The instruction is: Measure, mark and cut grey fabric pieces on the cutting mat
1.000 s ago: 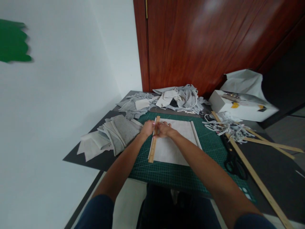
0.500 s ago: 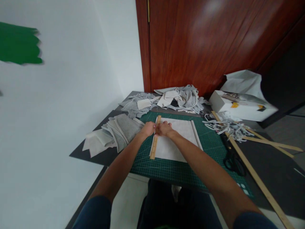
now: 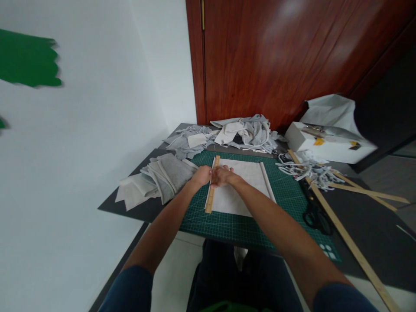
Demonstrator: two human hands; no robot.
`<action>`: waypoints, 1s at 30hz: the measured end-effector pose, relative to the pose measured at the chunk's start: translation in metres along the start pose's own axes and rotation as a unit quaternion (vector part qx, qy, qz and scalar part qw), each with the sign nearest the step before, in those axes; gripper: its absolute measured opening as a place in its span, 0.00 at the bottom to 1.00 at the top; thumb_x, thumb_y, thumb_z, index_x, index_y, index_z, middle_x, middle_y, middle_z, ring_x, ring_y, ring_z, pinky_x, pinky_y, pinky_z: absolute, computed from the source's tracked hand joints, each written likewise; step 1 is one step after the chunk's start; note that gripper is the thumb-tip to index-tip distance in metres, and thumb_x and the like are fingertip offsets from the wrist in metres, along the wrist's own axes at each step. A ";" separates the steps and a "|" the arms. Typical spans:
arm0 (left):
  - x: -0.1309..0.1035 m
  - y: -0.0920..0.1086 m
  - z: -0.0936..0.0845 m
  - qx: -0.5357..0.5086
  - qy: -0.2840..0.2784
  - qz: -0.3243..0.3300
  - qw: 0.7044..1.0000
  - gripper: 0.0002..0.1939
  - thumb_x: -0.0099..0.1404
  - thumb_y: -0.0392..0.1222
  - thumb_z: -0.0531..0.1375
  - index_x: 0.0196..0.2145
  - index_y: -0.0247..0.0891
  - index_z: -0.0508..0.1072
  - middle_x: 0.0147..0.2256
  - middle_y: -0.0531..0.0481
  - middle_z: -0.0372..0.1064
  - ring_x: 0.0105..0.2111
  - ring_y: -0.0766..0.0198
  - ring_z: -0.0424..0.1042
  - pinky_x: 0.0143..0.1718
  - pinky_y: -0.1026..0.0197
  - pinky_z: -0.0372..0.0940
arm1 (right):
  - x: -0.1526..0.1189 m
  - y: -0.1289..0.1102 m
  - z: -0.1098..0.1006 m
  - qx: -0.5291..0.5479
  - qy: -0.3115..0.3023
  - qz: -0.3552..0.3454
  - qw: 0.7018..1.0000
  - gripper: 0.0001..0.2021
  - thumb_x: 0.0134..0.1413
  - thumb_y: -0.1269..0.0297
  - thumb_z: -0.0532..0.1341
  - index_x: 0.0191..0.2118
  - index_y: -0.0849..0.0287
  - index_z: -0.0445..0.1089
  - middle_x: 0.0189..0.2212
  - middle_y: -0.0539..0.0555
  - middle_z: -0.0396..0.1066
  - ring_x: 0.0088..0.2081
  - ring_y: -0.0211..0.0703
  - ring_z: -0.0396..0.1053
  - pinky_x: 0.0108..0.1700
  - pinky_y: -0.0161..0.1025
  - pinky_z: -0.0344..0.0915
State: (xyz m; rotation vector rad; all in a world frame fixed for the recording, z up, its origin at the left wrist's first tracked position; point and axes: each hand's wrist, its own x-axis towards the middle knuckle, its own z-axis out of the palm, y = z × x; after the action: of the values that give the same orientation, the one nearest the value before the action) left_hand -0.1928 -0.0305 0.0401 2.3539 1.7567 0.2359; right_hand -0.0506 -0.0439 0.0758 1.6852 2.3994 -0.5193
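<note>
A rectangular piece of white cloth (image 3: 232, 203) lies on the green cutting mat (image 3: 227, 223), with a folded strip along its right side. Along the cloth's left edge lies a short wooden ruler (image 3: 209, 203). My left hand (image 3: 202, 174) is closed at that edge, beside the ruler, its fingertips seemingly pinching the cloth; they are partly hidden. My right hand (image 3: 222, 176) rests across the ruler and cloth, fingers apart and pressing down. The two hands almost touch, and they cover the middle of the ruler.
Grey and white cloth pieces (image 3: 169, 173) are stacked on the left. Scrap piles (image 3: 250, 132) line the back. On the right are tangled strips (image 3: 313, 171), a long wooden strip (image 3: 344, 236), black scissors (image 3: 316, 219) and a white box (image 3: 328, 141). A wall stands close on the left.
Both hands stay at the same spot on the ruler and cloth, with hardly any movement. The head view has shifted slightly.
</note>
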 end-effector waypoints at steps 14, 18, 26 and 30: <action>-0.017 0.008 -0.002 0.014 -0.003 0.001 1.000 0.16 0.72 0.32 0.55 0.40 0.33 0.85 0.43 0.34 0.82 0.47 0.55 0.81 0.48 0.62 0.69 | 0.010 0.001 0.019 -0.025 0.047 0.021 0.998 0.28 0.54 0.45 0.71 0.56 0.55 0.77 0.57 0.65 0.75 0.67 0.69 0.54 0.65 0.61 0.55; -0.024 0.009 -0.007 0.016 -0.025 0.008 1.000 0.15 0.71 0.32 0.56 0.39 0.32 0.85 0.42 0.34 0.82 0.45 0.55 0.82 0.45 0.63 0.69 | 0.009 0.004 0.022 -0.013 0.041 0.025 0.999 0.29 0.55 0.44 0.70 0.58 0.54 0.76 0.58 0.64 0.74 0.67 0.67 0.54 0.64 0.58 0.57; -0.034 0.010 -0.002 0.005 0.009 0.007 1.000 0.16 0.70 0.30 0.55 0.39 0.30 0.84 0.41 0.34 0.82 0.44 0.55 0.81 0.45 0.61 0.68 | 0.000 0.005 0.027 -0.008 0.068 0.007 0.998 0.20 0.58 0.47 0.69 0.50 0.53 0.79 0.60 0.60 0.72 0.64 0.65 0.57 0.60 0.53 0.59; -0.038 0.008 -0.001 0.007 0.004 0.014 1.000 0.14 0.68 0.30 0.56 0.37 0.32 0.84 0.40 0.37 0.82 0.43 0.57 0.80 0.44 0.63 0.67 | -0.005 0.005 0.033 -0.009 0.081 -0.007 0.997 0.16 0.64 0.50 0.65 0.50 0.53 0.79 0.56 0.62 0.75 0.66 0.65 0.55 0.62 0.54 0.58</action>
State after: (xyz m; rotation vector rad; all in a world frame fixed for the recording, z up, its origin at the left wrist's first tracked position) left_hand -0.1966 -0.0696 0.0424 2.3918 1.7342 0.2382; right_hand -0.0459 -0.0591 0.0459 1.7678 2.5186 -0.3739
